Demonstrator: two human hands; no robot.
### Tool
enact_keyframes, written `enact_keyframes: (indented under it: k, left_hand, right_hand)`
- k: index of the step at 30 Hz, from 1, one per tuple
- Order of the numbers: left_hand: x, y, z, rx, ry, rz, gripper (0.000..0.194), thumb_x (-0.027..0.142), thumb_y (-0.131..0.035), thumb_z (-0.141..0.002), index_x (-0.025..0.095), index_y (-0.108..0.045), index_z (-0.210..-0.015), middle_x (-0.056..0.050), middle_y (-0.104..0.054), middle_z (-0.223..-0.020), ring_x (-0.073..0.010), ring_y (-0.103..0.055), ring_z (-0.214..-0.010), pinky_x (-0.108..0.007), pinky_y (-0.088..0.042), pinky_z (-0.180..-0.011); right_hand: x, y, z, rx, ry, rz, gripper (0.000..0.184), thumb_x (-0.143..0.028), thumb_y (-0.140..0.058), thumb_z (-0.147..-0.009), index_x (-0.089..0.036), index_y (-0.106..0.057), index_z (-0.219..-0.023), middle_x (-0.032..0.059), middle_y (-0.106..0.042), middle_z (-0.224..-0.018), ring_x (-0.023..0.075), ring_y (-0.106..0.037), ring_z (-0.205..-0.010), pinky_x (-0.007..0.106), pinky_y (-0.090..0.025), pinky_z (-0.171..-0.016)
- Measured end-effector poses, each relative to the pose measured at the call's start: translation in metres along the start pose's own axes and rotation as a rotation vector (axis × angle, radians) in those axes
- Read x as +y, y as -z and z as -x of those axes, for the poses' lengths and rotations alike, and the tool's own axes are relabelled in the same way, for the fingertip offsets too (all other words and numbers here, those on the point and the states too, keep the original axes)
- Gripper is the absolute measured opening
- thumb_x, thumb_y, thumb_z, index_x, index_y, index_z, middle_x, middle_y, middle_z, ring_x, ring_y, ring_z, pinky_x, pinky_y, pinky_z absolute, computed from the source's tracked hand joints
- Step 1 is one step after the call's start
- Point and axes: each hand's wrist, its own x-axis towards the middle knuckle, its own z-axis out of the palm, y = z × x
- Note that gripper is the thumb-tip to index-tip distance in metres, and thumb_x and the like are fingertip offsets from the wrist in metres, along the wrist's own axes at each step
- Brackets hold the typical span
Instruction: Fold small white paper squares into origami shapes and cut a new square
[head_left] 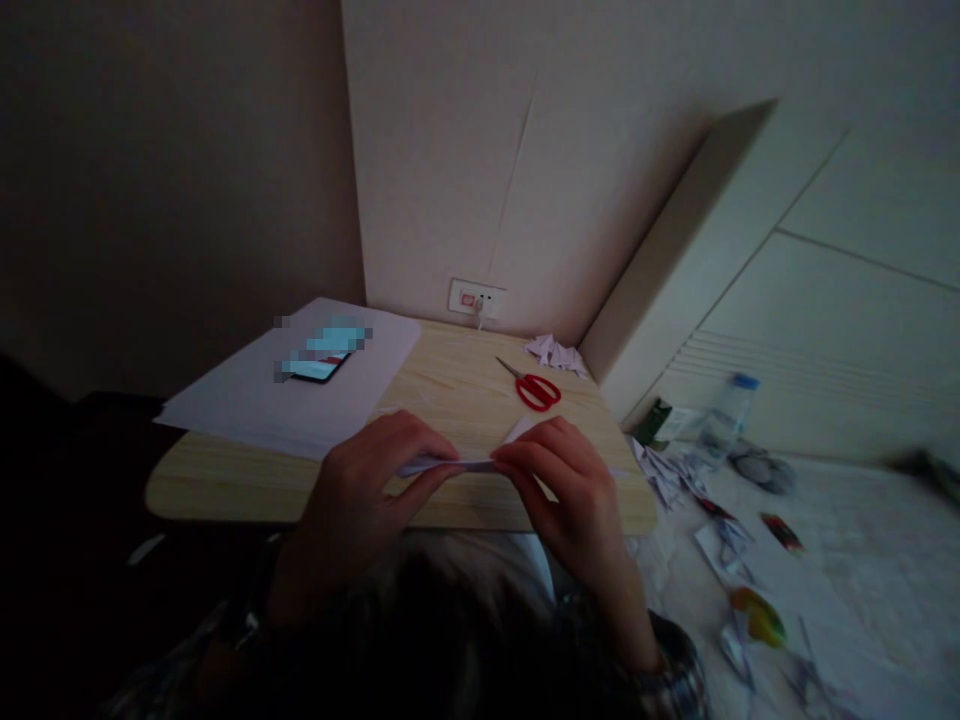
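Note:
A narrow strip of white folded paper is stretched between my hands, just above the near part of the wooden table. My left hand pinches its left part between thumb and fingers. At the other side my right hand pinches it in the same way, and a pale paper corner sticks up behind those fingers. Much of the paper is hidden by the hands. Red-handled scissors lie beyond my right hand, blades pointing away to the left.
Large white sheets cover the table's left side, with a lit phone on them. Folded paper pieces lie at the back right, near a wall socket. Right of the table, a bed holds a bottle and scattered papers.

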Motion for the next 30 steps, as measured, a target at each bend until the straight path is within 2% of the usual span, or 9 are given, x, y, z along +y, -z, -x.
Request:
enact_keyframes:
  k: [6,11,18,22,27,30]
  left_hand:
    - [0.0013,-0.0035,-0.0001,-0.006,0.001,0.006,0.009,0.020,-0.070,-0.088,0.019,-0.064,-0.081,0.002,-0.068,-0.073,-0.0139,-0.066,-0.068,-0.023,-0.051,-0.064]
    - [0.0032,-0.0057,-0.0008,-0.006,-0.013,-0.001,0.008,0.019,-0.069,-0.088,0.020,-0.063,-0.082,0.002,-0.069,-0.074,-0.0141,-0.067,-0.070,-0.024,-0.052,-0.066]
    - [0.0049,-0.0028,0.0019,0.061,0.018,0.025,0.011,0.012,-0.071,-0.085,0.021,-0.063,-0.084,0.002,-0.068,-0.078,-0.0141,-0.066,-0.074,-0.024,-0.052,-0.070]
    - [0.0076,-0.0013,0.0003,0.048,0.018,0.048,0.012,0.012,-0.071,-0.085,0.021,-0.063,-0.083,0.002,-0.068,-0.077,-0.0140,-0.066,-0.072,-0.024,-0.053,-0.069]
    - [0.0069,0.0004,-0.0009,0.019,0.116,0.092,0.012,0.011,-0.069,-0.084,0.020,-0.063,-0.087,0.003,-0.068,-0.081,-0.0140,-0.067,-0.076,-0.024,-0.054,-0.073]
    - [0.0023,0.0001,0.0018,0.075,0.183,0.125,0.019,0.014,-0.073,-0.082,0.021,-0.060,-0.094,0.001,-0.068,-0.089,-0.0159,-0.066,-0.085,-0.027,-0.054,-0.078]
  right_hand:
    - [-0.0030,-0.0060,-0.0006,0.025,-0.010,-0.075,0.010,-0.017,-0.056,-0.097,-0.018,-0.066,-0.095,0.0064,-0.066,-0.087,0.0204,-0.060,-0.082,0.034,-0.049,-0.073]
    - [-0.0054,-0.0091,-0.0014,0.030,-0.019,-0.063,0.013,-0.017,-0.056,-0.096,-0.019,-0.065,-0.087,0.0046,-0.064,-0.080,0.0195,-0.058,-0.077,0.033,-0.048,-0.068]
    - [-0.0064,-0.0059,0.0013,0.079,-0.044,-0.077,0.013,-0.014,-0.059,-0.094,-0.020,-0.065,-0.084,0.0027,-0.060,-0.075,0.0185,-0.057,-0.073,0.031,-0.046,-0.062]
    - [-0.0067,-0.0056,0.0025,0.071,-0.055,-0.087,0.015,-0.014,-0.057,-0.094,-0.021,-0.066,-0.085,0.0026,-0.059,-0.076,0.0183,-0.057,-0.073,0.031,-0.046,-0.062]
    - [-0.0038,-0.0042,0.0050,0.068,-0.049,-0.084,0.014,-0.013,-0.058,-0.094,-0.021,-0.065,-0.085,0.0021,-0.059,-0.076,0.0176,-0.057,-0.073,0.030,-0.046,-0.063]
    - [-0.0019,-0.0021,0.0063,0.082,-0.052,-0.069,0.013,-0.012,-0.059,-0.093,-0.021,-0.064,-0.085,0.0016,-0.058,-0.076,0.0171,-0.057,-0.072,0.029,-0.046,-0.062]
